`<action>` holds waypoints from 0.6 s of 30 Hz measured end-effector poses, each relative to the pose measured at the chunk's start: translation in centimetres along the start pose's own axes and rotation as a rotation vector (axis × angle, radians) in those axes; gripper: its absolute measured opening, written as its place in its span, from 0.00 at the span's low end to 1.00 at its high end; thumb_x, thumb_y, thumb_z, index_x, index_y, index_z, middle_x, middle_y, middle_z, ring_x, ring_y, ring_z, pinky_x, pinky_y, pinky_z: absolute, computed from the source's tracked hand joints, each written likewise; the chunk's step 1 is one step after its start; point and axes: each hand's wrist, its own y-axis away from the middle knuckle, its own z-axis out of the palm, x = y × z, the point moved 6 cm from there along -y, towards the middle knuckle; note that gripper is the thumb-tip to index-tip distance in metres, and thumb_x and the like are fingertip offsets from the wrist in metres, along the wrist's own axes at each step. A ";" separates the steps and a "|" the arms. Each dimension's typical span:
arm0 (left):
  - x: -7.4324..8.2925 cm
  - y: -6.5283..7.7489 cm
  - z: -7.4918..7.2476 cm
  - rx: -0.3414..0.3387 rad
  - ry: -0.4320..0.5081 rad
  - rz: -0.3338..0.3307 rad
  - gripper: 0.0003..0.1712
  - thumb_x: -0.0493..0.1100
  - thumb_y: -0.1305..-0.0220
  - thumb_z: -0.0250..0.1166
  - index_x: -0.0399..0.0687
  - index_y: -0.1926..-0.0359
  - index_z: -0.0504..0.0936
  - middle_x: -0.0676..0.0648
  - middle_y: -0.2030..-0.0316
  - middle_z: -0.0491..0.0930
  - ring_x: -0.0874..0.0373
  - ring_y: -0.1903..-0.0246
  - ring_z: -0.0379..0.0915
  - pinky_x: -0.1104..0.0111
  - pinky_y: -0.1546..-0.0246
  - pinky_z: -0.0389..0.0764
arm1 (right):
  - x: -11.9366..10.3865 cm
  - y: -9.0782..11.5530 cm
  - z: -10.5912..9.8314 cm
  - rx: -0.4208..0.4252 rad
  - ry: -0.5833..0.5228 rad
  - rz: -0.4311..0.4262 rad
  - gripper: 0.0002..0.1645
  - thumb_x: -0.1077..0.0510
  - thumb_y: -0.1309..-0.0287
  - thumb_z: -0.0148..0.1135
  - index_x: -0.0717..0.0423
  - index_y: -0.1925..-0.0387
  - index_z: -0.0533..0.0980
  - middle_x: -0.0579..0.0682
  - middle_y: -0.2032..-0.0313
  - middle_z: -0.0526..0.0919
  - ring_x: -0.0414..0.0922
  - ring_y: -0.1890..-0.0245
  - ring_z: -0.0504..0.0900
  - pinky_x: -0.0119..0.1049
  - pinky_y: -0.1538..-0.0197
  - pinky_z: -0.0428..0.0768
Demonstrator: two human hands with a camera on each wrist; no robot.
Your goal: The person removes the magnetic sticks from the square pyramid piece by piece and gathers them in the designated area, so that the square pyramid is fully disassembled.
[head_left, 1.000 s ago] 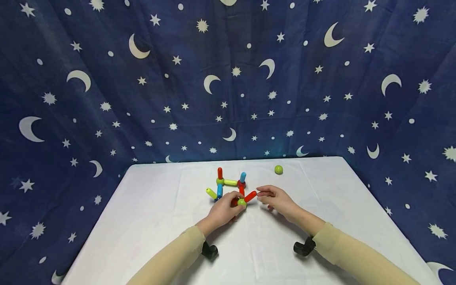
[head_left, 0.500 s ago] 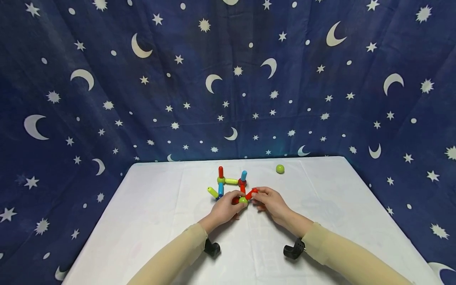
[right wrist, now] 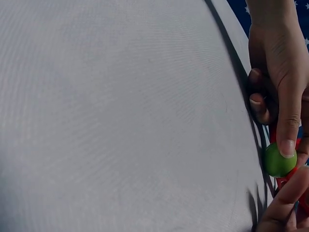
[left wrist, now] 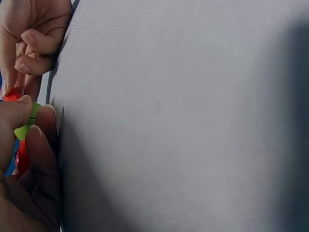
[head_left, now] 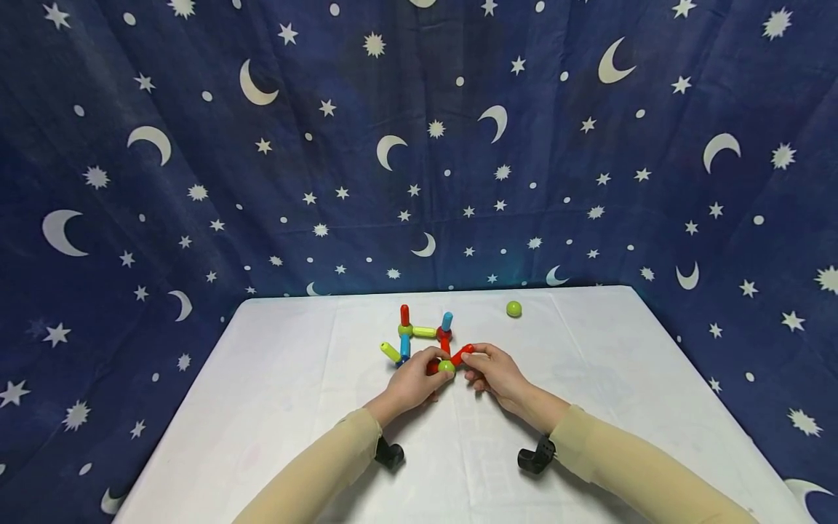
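A frame of coloured sticks and balls lies on the white table. My left hand (head_left: 414,378) grips the green ball (head_left: 447,367) at its near right corner, thumb and fingers round it; the left wrist view shows this closely. From that ball a red stick (head_left: 462,354) slants up to the right, and my right hand (head_left: 500,378) pinches it between thumb and fingers. At the far corners a red stick (head_left: 404,315) and a blue stick (head_left: 447,321) stand up. A yellow-green stick (head_left: 390,352) tilts leftward at the near left corner. My left fingers hide part of the near side.
A loose green ball (head_left: 513,308) sits near the table's back edge, right of the frame. Behind the white-covered table (head_left: 275,407) hangs a dark blue curtain (head_left: 340,145) with moons and stars.
My right hand has moved left and taken hold of the slanting red stick, having been just beside it. The left hand keeps its grip on the green ball.
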 end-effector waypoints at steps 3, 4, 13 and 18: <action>0.0 0.0 0.0 -0.007 0.014 -0.003 0.20 0.55 0.31 0.69 0.57 0.43 0.78 0.53 0.61 0.75 0.59 0.79 0.76 0.63 0.65 0.75 | 0.1 -0.1 -0.1 0.000 -0.006 0.013 0.20 0.56 0.29 0.64 0.61 0.42 0.73 0.53 0.67 0.84 0.40 0.78 0.77 0.29 0.76 0.76; 0.0 0.0 0.0 -0.008 0.017 -0.002 0.20 0.55 0.31 0.69 0.57 0.43 0.78 0.53 0.62 0.75 0.58 0.81 0.76 0.63 0.66 0.75 | 0.2 -0.1 -0.1 -0.003 -0.007 0.013 0.20 0.56 0.29 0.64 0.62 0.42 0.73 0.53 0.66 0.83 0.40 0.78 0.77 0.29 0.77 0.76; 0.0 0.1 0.0 -0.001 0.043 0.001 0.21 0.54 0.32 0.70 0.56 0.43 0.78 0.54 0.63 0.75 0.60 0.82 0.77 0.65 0.68 0.76 | 0.2 0.0 -0.1 -0.011 -0.039 0.044 0.18 0.58 0.30 0.64 0.63 0.44 0.73 0.53 0.66 0.81 0.39 0.82 0.73 0.28 0.78 0.74; -0.3 0.1 0.1 -0.011 0.141 -0.011 0.19 0.52 0.33 0.71 0.56 0.46 0.79 0.52 0.66 0.77 0.58 0.82 0.79 0.65 0.77 0.79 | 0.2 0.0 -0.2 -0.013 -0.045 0.024 0.19 0.58 0.30 0.64 0.64 0.45 0.72 0.53 0.67 0.82 0.40 0.82 0.72 0.29 0.79 0.72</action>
